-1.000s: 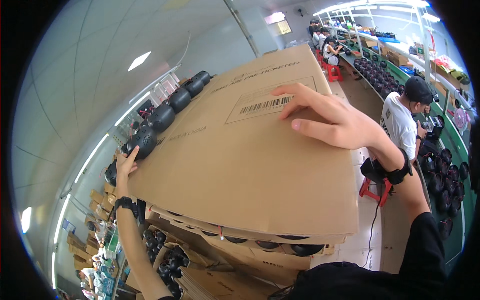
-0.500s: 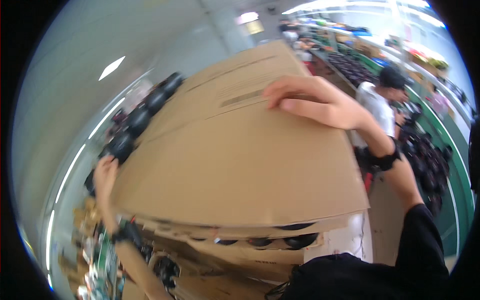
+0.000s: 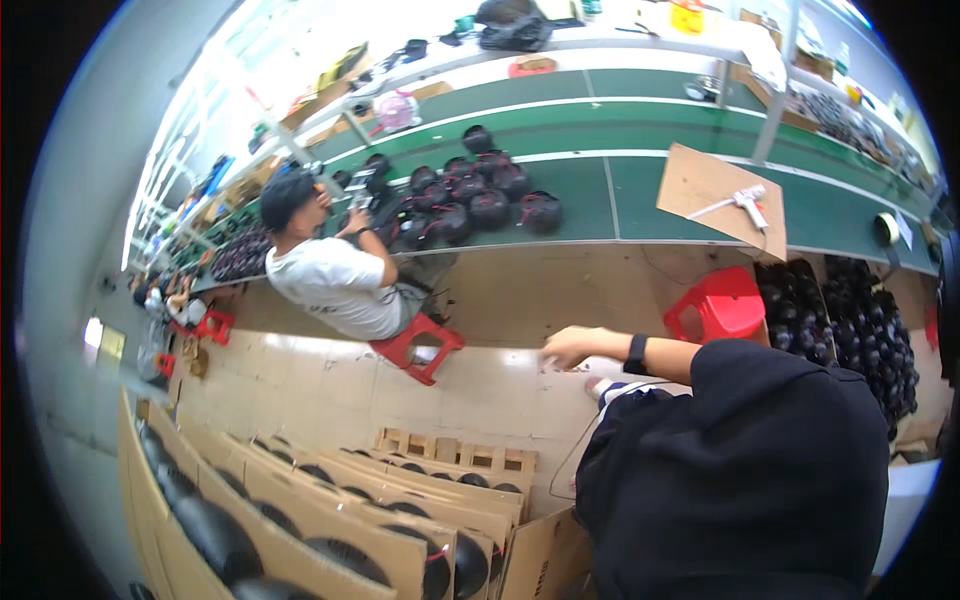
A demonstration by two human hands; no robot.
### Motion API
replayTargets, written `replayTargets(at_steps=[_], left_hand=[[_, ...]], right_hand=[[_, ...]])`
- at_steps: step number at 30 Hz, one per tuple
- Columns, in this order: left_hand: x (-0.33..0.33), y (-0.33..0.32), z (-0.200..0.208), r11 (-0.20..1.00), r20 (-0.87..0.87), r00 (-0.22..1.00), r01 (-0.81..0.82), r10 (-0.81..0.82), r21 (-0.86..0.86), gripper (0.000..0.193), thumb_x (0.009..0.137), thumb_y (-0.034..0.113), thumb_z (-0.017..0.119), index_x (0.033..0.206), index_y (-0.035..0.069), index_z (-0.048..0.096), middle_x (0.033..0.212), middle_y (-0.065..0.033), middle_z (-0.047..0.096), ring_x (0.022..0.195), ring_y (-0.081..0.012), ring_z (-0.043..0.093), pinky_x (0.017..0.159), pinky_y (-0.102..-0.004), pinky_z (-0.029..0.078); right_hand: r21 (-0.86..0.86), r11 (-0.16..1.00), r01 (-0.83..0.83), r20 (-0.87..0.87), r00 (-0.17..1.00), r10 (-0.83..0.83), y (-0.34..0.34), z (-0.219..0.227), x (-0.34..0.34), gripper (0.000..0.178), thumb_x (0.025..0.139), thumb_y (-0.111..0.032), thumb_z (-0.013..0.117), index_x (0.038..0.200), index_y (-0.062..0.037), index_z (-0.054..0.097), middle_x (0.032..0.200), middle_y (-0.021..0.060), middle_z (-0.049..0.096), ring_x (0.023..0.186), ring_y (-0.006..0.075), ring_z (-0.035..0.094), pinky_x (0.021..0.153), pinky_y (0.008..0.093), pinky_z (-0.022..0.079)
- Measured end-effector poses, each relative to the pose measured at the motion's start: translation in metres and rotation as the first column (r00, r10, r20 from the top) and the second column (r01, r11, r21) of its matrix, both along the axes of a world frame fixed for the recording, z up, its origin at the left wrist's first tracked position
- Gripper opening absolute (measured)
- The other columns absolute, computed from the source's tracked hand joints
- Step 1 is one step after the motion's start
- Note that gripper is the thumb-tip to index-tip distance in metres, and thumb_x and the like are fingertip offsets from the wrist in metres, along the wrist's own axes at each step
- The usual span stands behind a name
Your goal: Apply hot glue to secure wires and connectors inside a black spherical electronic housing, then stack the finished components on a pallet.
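Note:
Reaching leftward from the black sleeve, my right hand (image 3: 572,347) hovers over the tiled floor, a black band on its wrist. Its fingers bend loosely and look slightly smeared, with nothing visible in them. My left hand is out of view. Below and to the left of the right hand stand upright cardboard sheets (image 3: 290,495) with black rounded shells (image 3: 215,535) between them. The right hand touches none of these.
A wooden pallet (image 3: 455,449) lies behind the cardboard. A seated co-worker (image 3: 335,275) uses a red stool (image 3: 415,345) beside the green workbench (image 3: 580,215). Another red stool (image 3: 722,303) stands right. A white glue gun (image 3: 745,205) rests on cardboard; packed black shells (image 3: 865,335) stand beyond.
My view has swung right, from the large cardboard surface to the bench and floor. The right hand has come off the cardboard; the left hand has gone out of view.

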State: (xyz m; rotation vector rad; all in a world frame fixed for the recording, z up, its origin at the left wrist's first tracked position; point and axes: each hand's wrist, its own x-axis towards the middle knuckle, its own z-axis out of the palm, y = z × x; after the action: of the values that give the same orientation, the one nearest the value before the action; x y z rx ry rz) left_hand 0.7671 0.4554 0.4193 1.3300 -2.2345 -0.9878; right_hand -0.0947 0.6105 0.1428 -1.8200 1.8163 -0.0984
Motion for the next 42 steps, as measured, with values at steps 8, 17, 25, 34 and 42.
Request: replayTargets(at_steps=[8,17,25,34,42], left_hand=[[-0.146,-0.047,-0.141,0.757,0.083,0.991,0.024,-0.103,0.653,0.031,0.099,0.025,0.047,0.116,0.0,0.055,0.115,-0.0166,0.062,0.1,-0.0231,0.061,0.082,-0.0339,0.051],[-0.553,0.072,-0.458,0.062,0.226,0.903,-0.218,-0.365,0.974,0.025,0.097,0.022,0.05,0.104,0.0,0.059,0.106,-0.0156,0.066,0.091,-0.0243,0.064,0.073,-0.0335,0.053],[-0.956,-0.007,-0.395,0.761,0.146,0.772,0.542,-0.618,0.356,0.019,0.097,0.019,0.055,0.088,0.003,0.061,0.067,-0.0032,0.061,0.057,-0.0119,0.056,0.051,-0.029,0.046],[-1.364,-0.039,-0.296,0.712,0.139,0.704,0.702,-0.696,0.01,0.026,0.082,0.018,0.062,0.104,0.004,0.066,0.089,-0.0164,0.072,0.084,-0.0279,0.07,0.077,-0.0368,0.053],[-1.516,-0.22,-0.341,0.978,0.397,0.91,0.174,-0.117,-0.111,0.068,0.078,0.028,0.068,0.137,0.009,0.039,0.12,-0.0267,0.061,0.113,-0.0431,0.059,0.095,-0.0501,0.047]], right_hand=[[0.554,0.076,0.829,0.071,0.043,-0.997,0.276,-0.14,-0.176,0.028,0.083,-0.008,0.046,0.093,0.0066,0.067,0.085,0.0179,0.071,0.065,0.0269,0.07,0.055,0.0364,0.058],[-0.141,-0.158,0.977,0.317,-0.107,-0.942,0.378,-0.182,-0.332,0.018,0.082,-0.013,0.055,0.09,-0.0048,0.068,0.08,0.022,0.067,0.081,0.0396,0.067,0.072,0.0468,0.053],[-0.582,-0.235,0.778,-0.175,-0.403,-0.899,0.449,-0.142,-0.472,0.037,0.079,-0.007,0.061,0.116,-0.0083,0.058,0.097,0.0218,0.067,0.097,0.0432,0.062,0.084,0.0479,0.049],[-0.425,-0.389,0.817,-0.092,-0.467,-0.879,0.448,-0.173,-0.496,0.08,0.074,-0.003,0.062,0.147,-0.0063,0.029,0.13,0.0292,0.049,0.115,0.0475,0.049,0.1,0.0518,0.039],[-0.312,-0.405,0.859,-0.006,-0.428,-0.904,0.442,-0.166,-0.497,0.092,0.07,0.005,0.054,0.153,-0.0061,0.018,0.134,0.0295,0.041,0.124,0.0477,0.04,0.105,0.052,0.034]])
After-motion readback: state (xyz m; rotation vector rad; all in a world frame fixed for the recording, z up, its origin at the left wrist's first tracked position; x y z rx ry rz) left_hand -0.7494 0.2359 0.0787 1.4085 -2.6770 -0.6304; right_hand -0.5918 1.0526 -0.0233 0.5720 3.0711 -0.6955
